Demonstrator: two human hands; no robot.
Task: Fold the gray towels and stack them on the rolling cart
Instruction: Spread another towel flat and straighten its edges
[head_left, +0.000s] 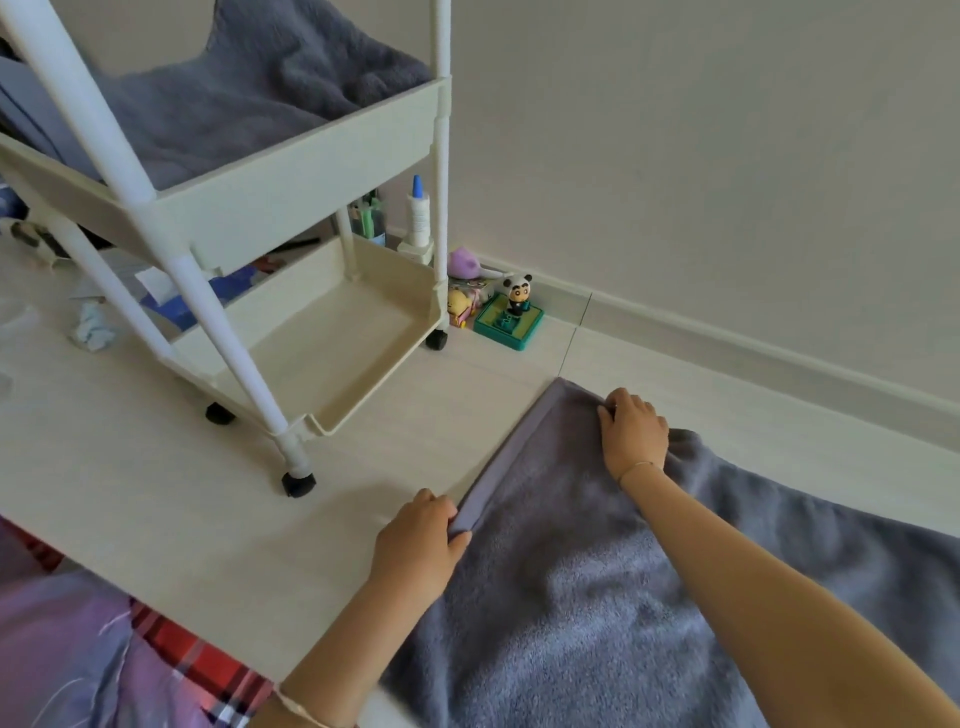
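A thin pale bracelet (638, 466) rings the wrist behind the right grip (634, 426); a thin pale cord (301, 707) rings the wrist behind the left grip (421, 540). Both forearms are bare.

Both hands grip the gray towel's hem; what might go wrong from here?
The left hand and right hand pinch only one hem of the fluffy gray towel; its rumpled far side may fold crooked. The white rolling cart's upper tray holds a crumpled gray towel heap, so a stack could sit unevenly.
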